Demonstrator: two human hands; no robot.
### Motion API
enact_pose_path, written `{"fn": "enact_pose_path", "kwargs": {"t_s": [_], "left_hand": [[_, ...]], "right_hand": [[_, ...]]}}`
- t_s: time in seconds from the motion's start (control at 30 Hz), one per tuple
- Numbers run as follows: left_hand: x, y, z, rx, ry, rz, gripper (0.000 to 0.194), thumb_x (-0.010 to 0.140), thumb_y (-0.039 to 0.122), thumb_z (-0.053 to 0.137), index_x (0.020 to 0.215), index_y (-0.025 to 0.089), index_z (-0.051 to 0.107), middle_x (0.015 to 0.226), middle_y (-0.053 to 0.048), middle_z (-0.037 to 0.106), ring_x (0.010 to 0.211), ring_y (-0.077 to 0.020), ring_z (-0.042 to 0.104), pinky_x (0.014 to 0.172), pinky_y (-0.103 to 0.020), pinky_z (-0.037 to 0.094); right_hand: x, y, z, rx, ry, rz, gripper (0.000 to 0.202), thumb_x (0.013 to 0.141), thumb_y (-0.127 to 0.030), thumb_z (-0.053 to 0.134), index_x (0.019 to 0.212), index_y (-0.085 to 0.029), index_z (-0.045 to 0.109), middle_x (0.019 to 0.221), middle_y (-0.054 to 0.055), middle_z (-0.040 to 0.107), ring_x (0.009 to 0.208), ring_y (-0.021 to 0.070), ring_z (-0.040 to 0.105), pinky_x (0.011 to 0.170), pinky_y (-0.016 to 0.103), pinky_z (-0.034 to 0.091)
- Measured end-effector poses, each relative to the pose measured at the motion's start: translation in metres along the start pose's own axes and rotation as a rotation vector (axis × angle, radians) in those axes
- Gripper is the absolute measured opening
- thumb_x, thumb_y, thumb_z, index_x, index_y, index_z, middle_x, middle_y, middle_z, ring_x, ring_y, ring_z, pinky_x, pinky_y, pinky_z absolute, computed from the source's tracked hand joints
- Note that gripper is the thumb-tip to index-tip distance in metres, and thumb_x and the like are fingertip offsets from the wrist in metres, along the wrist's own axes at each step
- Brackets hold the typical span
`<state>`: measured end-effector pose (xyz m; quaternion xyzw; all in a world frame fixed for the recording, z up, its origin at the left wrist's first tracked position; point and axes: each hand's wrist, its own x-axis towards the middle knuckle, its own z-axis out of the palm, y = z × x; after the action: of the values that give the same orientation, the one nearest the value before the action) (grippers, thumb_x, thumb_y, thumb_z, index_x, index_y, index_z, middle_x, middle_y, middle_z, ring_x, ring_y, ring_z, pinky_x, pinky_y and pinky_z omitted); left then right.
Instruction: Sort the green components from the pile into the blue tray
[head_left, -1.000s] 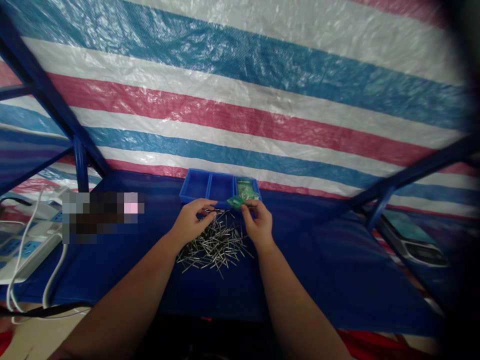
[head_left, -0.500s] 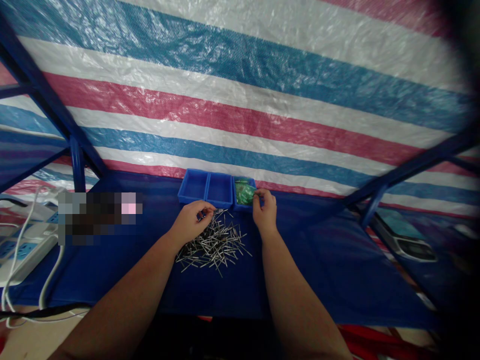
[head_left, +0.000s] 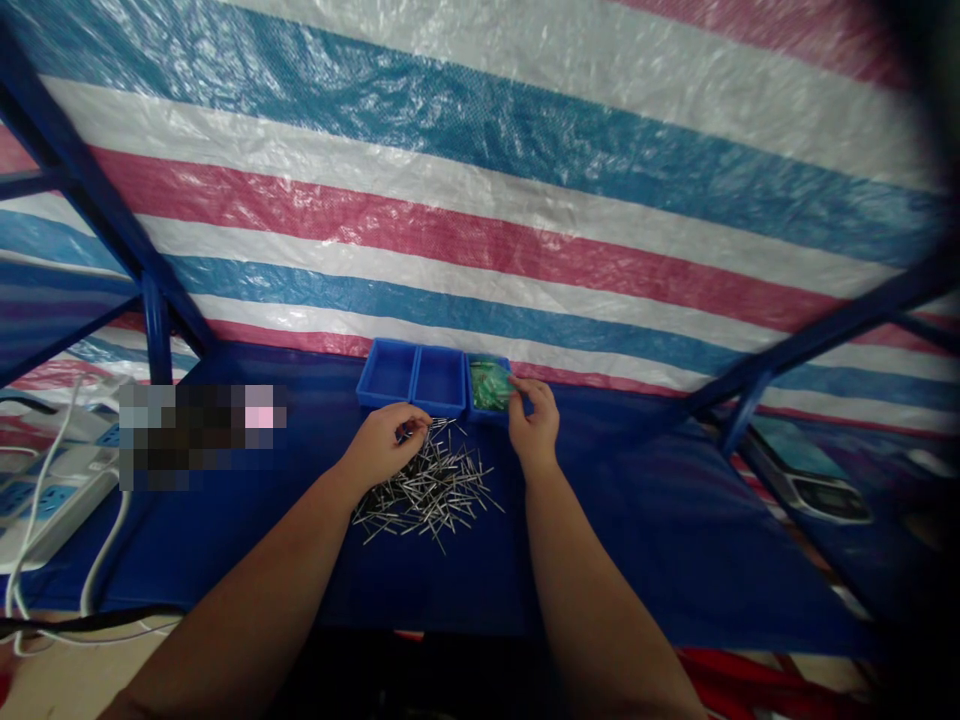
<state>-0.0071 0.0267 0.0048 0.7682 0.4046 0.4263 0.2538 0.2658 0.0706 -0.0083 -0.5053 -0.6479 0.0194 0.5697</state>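
Loose thin metal rods lie in a pile on the blue table, in front of three blue bins. My left hand is at the upper left of the pile, its thumb and fingertips pinched on a few rods. My right hand is at the right-hand bin, thumb and finger pinched on the edge of a green plastic bag that lies in it. The left bin and the middle bin show bare blue insides.
Power strips with white cables are at the left, beside a blurred-out patch. A scale-like device sits at the far right. Blue metal struts flank the table, and a striped sheet hangs behind the bins.
My right hand has shifted slightly right, and the green bag's edge is pulled out towards it. My left hand has hardly moved.
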Motion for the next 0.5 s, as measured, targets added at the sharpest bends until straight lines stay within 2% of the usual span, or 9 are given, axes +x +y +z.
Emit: {"fn": "enact_pose_path", "kwargs": {"t_s": [0.1,0.2,0.3,0.4,0.5], "left_hand": [[0.000,-0.001,0.000,-0.008,0.001,-0.005,0.015,0.086,0.016,0.062,0.098,0.019,0.071,0.089,-0.005,0.073,0.078,-0.0167,0.066,0.069,-0.030,0.052],[0.000,-0.002,-0.001,-0.028,-0.015,0.020,0.015,0.087,0.015,0.062,0.097,0.019,0.071,0.088,-0.005,0.073,0.078,-0.0163,0.066,0.070,-0.030,0.052],[-0.001,-0.001,-0.003,-0.045,-0.024,0.067,0.014,0.087,0.015,0.062,0.096,0.019,0.071,0.088,-0.005,0.072,0.079,-0.0163,0.065,0.073,-0.031,0.052],[-0.002,-0.002,-0.004,-0.056,-0.028,0.085,0.013,0.087,0.016,0.062,0.096,0.019,0.072,0.087,-0.005,0.071,0.078,-0.0165,0.064,0.074,-0.031,0.051],[-0.003,-0.003,-0.005,-0.050,-0.027,0.082,0.014,0.086,0.015,0.062,0.095,0.019,0.072,0.084,-0.004,0.071,0.076,-0.0162,0.063,0.073,-0.031,0.050]], "right_hand": [[0.001,-0.001,0.000,0.025,0.035,0.049,0.025,0.089,-0.022,0.058,0.108,-0.018,0.074,0.101,0.010,0.064,0.094,0.0229,0.064,0.087,0.041,0.054],[0.010,0.001,0.002,-0.003,0.025,0.113,0.026,0.086,-0.024,0.060,0.107,-0.016,0.074,0.095,0.009,0.063,0.080,0.0200,0.063,0.077,0.038,0.056],[0.029,0.007,0.006,-0.093,-0.070,0.145,0.027,0.083,-0.023,0.061,0.104,-0.014,0.075,0.089,0.008,0.064,0.074,0.0197,0.062,0.073,0.037,0.056],[0.053,0.013,0.013,-0.217,-0.206,0.207,0.022,0.077,-0.021,0.065,0.095,-0.013,0.077,0.089,0.010,0.067,0.072,0.0201,0.062,0.079,0.039,0.055],[0.069,0.015,0.018,-0.303,-0.283,0.223,0.018,0.073,-0.022,0.070,0.087,-0.013,0.077,0.088,0.012,0.069,0.087,0.0255,0.065,0.088,0.041,0.054]]}}
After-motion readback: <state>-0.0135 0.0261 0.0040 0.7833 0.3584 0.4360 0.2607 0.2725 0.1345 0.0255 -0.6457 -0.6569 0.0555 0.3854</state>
